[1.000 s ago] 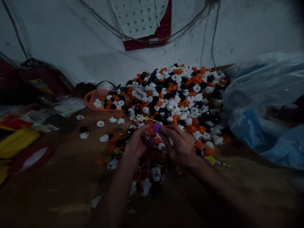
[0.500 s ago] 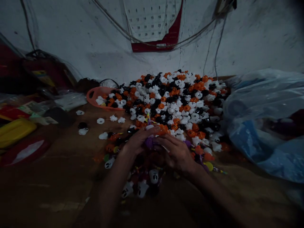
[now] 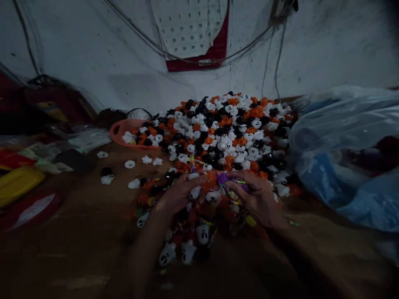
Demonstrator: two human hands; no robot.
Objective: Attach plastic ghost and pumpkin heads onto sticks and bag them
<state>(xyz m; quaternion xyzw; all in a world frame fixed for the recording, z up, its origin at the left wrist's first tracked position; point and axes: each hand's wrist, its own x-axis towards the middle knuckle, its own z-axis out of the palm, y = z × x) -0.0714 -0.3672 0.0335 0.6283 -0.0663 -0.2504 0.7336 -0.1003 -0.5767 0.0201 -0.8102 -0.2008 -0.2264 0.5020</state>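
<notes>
My left hand [image 3: 177, 193] is closed around a white ghost piece [image 3: 195, 192], with a patterned stick [image 3: 192, 162] rising beside its fingers. Just right of its thumb is an orange piece [image 3: 211, 179]. My right hand [image 3: 257, 195] pinches a purple piece [image 3: 222, 178] between thumb and fingers, close against the orange one. Under and between the hands lie ghost heads [image 3: 202, 234], orange pieces and patterned sticks. Behind them rises a large pile of white, black and orange pieces [image 3: 227, 137].
An orange scoop [image 3: 134, 144] with pieces in it lies at the pile's left. Loose pieces [image 3: 130, 164] dot the brown table [image 3: 77, 224]. Plastic bags [image 3: 346, 158] stand right; a yellow object [image 3: 20, 187] and a red dish [image 3: 34, 209] lie left. A calendar [image 3: 187, 29] hangs behind.
My right hand has moved right and now pinches the purple piece, apart from my left hand. More of the pieces between the hands shows. The camera view has shifted slightly.
</notes>
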